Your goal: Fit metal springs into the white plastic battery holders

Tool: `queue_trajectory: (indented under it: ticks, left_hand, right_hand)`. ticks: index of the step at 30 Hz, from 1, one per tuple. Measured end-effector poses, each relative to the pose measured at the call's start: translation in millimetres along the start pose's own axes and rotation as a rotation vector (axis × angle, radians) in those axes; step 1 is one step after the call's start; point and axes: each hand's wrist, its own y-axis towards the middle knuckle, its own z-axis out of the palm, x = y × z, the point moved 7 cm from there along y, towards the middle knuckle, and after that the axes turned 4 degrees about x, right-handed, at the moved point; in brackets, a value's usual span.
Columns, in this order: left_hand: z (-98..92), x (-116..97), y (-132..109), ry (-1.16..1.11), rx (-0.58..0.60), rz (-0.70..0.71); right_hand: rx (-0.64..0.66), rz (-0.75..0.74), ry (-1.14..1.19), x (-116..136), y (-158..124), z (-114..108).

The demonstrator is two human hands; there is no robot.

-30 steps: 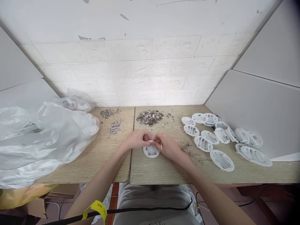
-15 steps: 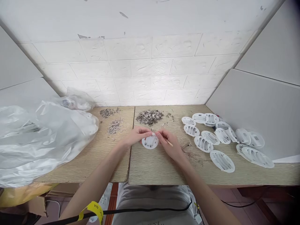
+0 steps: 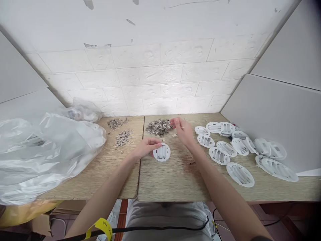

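Note:
My left hand grips the left edge of a round white plastic battery holder, its thumb on top. The holder lies low over the table, its battery slots facing up, with small metal pieces in them. My right hand is at the right edge of a heap of small metal contact pieces, fingers bent. A pale end of a thin wooden stick shows against this hand; most of it is hidden. Whether the fingertips also pinch a metal piece is too small to tell.
Two smaller heaps of metal pieces lie left of the table seam. Several white battery holders spread across the right side. A large clear plastic bag covers the left. A black cable crosses in front of my body.
My right hand has left the battery holder and moved up and right to the metal heap. The left hand keeps its grip on the holder, whose slots now show more fully.

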Motion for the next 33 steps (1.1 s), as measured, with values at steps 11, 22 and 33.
queue_trajectory:
  ticks: [11, 22, 33]
  left_hand:
    - [2.2, -8.5, 0.9, 0.310, -0.123, 0.180]
    - [-84.0, -17.9, -22.1, 0.975, -0.807, 0.128]
    - [-115.1, -0.1, -34.3, 1.064, -0.955, -0.131]
  right_hand:
    - [0.086, 0.043, -0.050, -19.2, -12.9, 18.1]
    - [0.113, -0.038, -0.108, -14.2, -16.5, 20.3]
    - [0.147, -0.028, -0.084, -5.8, -19.1, 19.3]
